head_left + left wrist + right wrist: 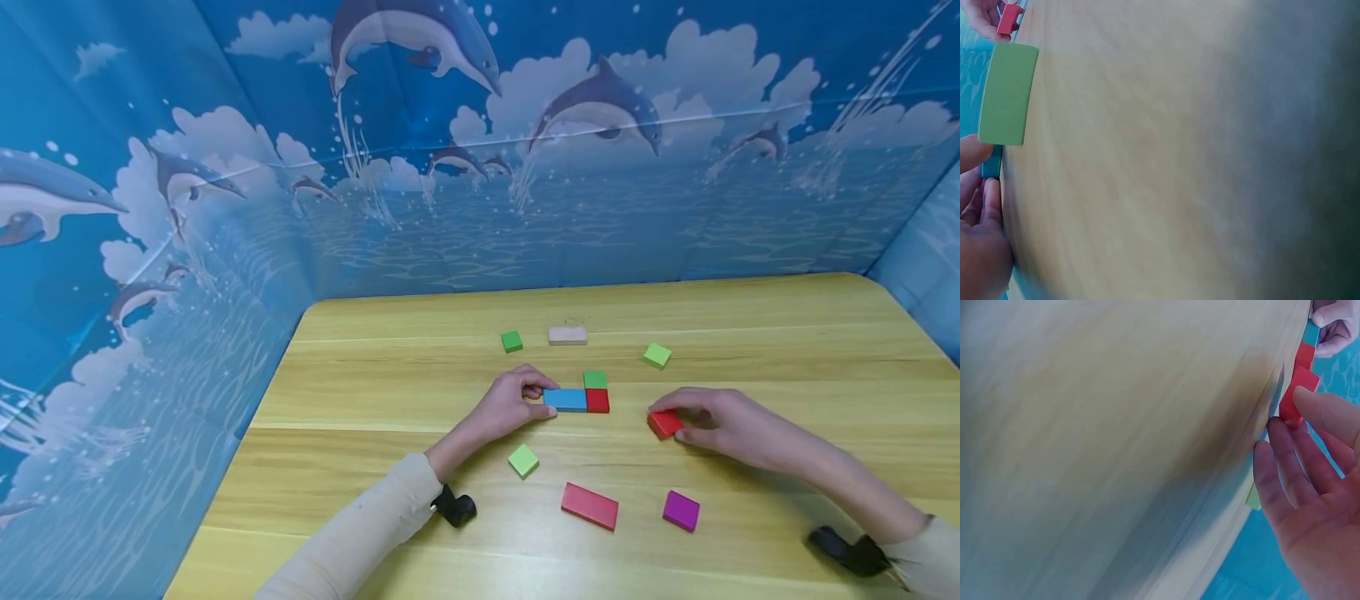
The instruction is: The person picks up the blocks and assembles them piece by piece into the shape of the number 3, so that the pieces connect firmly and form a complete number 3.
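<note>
Treat the blue block [565,400] as the clock's middle, 12 pointing away from the person. Closest to me are two pale sleeves [360,529], each with a black wrist camera [456,508], coming in from about 8 and 4. A pinkish-red slab [590,507] sits around half five and a purple block [681,511] at half four, with a lime block [523,461] at 7.

The right hand [723,421] is out just past 3, palm turned in, thumb and index fingers clamped on a loose red block [663,424], the other fingers stretched out fairly straight. Can't tell if that block clears the wood. The left hand [508,403] comes in at 9, thumb on the near edge and fingers on the far edge, pinching the blue block's end. Its other end butts against a red square [597,401], with a green square [596,380] touching that one's 12 side.

Further off: lime piece [657,356] at 2, green cube [512,341] at half ten, pale block [567,335] at 12. Tabletop's [405,333] light wood grain, rounded far corners, and behind it hangs a creased blue dolphin-and-clouds drape [480,250].
</note>
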Action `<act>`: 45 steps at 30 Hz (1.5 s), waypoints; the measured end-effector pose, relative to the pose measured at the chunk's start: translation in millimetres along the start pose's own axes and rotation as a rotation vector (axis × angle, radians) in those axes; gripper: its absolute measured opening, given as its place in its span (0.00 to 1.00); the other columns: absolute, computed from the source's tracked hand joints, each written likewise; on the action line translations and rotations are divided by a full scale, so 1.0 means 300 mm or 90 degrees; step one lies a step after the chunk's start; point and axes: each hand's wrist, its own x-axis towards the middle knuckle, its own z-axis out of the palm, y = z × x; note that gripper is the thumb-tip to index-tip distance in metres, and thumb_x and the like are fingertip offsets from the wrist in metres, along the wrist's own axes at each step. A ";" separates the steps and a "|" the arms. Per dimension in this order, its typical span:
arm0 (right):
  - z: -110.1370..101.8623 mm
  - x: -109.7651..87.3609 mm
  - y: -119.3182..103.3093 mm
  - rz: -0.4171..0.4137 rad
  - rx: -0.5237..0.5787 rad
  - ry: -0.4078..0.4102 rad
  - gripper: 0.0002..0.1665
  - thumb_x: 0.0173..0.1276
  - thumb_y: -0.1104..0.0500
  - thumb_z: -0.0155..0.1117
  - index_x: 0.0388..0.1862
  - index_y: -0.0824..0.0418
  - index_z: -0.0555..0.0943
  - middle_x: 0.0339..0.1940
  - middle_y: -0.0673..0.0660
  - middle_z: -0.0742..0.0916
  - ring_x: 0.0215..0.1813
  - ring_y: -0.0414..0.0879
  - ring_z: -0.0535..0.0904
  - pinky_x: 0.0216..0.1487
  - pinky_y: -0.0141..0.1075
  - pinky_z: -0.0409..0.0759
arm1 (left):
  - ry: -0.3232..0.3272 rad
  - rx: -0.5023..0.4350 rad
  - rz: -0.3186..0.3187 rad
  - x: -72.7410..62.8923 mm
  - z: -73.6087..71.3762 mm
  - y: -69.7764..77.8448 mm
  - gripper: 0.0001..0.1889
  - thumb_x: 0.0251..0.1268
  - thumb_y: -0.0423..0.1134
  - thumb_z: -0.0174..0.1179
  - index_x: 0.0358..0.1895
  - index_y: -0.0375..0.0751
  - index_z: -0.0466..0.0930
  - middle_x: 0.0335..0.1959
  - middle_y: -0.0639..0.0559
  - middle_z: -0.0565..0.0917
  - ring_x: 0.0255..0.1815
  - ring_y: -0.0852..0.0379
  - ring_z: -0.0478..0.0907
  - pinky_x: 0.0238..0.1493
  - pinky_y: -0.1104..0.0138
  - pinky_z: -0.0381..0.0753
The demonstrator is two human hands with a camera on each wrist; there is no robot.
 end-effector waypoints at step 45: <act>0.107 0.095 -0.130 -0.034 0.018 0.018 0.21 0.62 0.59 0.73 0.55 0.53 0.82 0.48 0.46 0.83 0.46 0.43 0.78 0.45 0.37 0.80 | -0.001 0.000 -0.004 -0.003 0.000 0.011 0.15 0.57 0.33 0.71 0.49 0.41 0.85 0.41 0.56 0.77 0.41 0.60 0.72 0.45 0.72 0.76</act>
